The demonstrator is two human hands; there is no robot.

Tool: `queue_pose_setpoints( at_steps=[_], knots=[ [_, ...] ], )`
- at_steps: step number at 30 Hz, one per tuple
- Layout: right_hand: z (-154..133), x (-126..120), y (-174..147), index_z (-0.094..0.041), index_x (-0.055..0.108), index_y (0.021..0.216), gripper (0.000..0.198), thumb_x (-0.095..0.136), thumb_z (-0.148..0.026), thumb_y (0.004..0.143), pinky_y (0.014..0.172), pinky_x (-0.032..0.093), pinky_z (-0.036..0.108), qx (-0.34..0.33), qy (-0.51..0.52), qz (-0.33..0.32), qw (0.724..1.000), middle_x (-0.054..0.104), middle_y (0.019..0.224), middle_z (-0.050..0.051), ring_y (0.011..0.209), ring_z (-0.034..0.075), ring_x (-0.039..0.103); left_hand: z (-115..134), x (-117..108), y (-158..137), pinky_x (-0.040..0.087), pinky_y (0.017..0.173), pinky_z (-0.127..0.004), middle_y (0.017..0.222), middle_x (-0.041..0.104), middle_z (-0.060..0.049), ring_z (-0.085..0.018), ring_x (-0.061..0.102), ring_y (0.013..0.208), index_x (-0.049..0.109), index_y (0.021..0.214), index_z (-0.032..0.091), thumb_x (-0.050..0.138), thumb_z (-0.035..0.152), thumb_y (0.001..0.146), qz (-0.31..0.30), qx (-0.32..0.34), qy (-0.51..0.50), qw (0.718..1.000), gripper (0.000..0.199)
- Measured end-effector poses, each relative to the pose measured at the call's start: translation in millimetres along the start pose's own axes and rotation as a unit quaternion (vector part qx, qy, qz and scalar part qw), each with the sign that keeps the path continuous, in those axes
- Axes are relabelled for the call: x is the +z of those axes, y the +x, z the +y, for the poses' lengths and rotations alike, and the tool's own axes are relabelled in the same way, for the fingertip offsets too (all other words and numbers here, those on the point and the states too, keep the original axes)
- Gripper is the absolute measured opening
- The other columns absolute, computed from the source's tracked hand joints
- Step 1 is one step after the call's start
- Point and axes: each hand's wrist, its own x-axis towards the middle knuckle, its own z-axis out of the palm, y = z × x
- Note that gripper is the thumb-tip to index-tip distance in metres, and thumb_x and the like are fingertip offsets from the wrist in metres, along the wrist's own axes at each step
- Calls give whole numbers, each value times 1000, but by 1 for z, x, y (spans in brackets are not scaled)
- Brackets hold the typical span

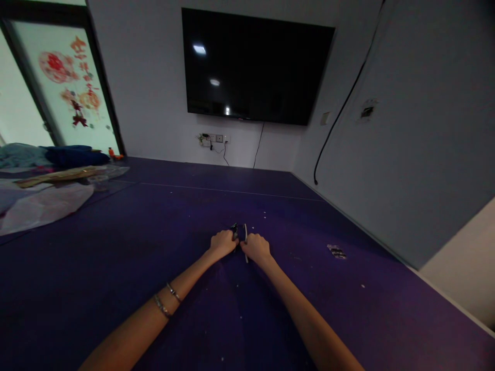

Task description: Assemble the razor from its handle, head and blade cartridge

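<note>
Both arms reach forward over a purple surface, and the hands nearly meet in the middle. My left hand (pixel 223 243) is closed around a small dark object (pixel 234 228) with shiny edges; most of it is hidden by the fingers. Beside it, my right hand (pixel 257 247) is closed on a thin pale strip (pixel 246 258), which sticks out above and below the fist. The two held pieces stand close side by side, and I cannot tell whether they are joined. Their exact kind is too small to make out.
On the purple surface (pixel 154 288) lie small white specks and, to the right, a clear packet with dark pieces (pixel 337 251). Plastic sheeting (pixel 50 206) and blue cloth (pixel 77 155) are at the left. A black cable (pixel 340 111) hangs beside the wall-mounted television (pixel 255 67).
</note>
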Motion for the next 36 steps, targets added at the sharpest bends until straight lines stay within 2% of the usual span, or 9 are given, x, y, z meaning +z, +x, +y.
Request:
queue_pose_setpoints(
  at_steps=[4,8,11,14,18,21,24,28,36],
  knots=[
    [12,-4,-1,-15,67,87,36,43,-40,79,67,46,32,0,1,1,1000,67,89,16,84,27,64,-7,3,6,44,65,-30,88,67,-10,-25,63,82,65,82,19,42,48,80,20,2,-25,999,37],
    [48,-19,-4,-18,66,82,30,44,-38,80,63,44,27,-44,36,-6,998,68,82,10,78,22,64,-22,2,13,40,62,-26,86,67,-9,-21,62,80,65,77,19,35,38,85,55,6,-54,997,36],
    [92,-35,-6,-20,66,85,22,48,-31,78,64,43,23,-88,84,-10,993,68,80,5,74,17,63,-33,-2,16,37,59,-23,80,66,-7,-17,60,74,64,76,18,34,37,86,69,3,-65,995,37],
    [146,-51,-10,-19,65,87,21,52,-26,74,66,44,24,-108,94,8,990,67,82,4,74,16,62,-40,-4,17,34,58,-23,75,65,-6,-15,58,69,63,74,18,33,36,86,81,2,-76,994,37],
    [223,-69,-15,-18,65,95,33,59,-21,63,80,45,29,-102,83,53,990,64,103,8,93,21,59,-41,-2,16,30,53,-22,70,63,-4,-14,56,63,62,69,18,34,37,85,84,7,-85,993,37],
    [274,-79,-21,-17,63,102,44,62,-20,58,88,42,33,-81,83,46,992,60,113,10,103,24,55,-40,0,16,28,51,-23,71,63,-4,-15,56,63,61,68,19,36,39,83,85,5,-85,993,36],
    [307,-86,-27,-18,63,104,46,60,-17,57,86,43,33,-51,84,7,995,63,109,8,99,24,57,-40,0,16,28,51,-22,71,63,-4,-15,56,64,62,69,19,36,40,83,84,4,-80,993,36],
    [321,-95,-30,-18,65,102,46,60,-18,57,80,46,31,-20,64,-33,997,67,101,6,93,25,60,-40,0,15,30,52,-22,73,65,-4,-16,58,68,62,70,19,36,39,83,73,3,-77,994,35],
    [311,-103,-25,-23,65,105,53,58,-13,54,68,48,25,41,57,-75,995,69,95,1,80,20,63,-38,-4,13,33,54,-22,79,67,-4,-17,61,74,63,71,20,37,40,83,58,2,-52,997,36]
  ],
)
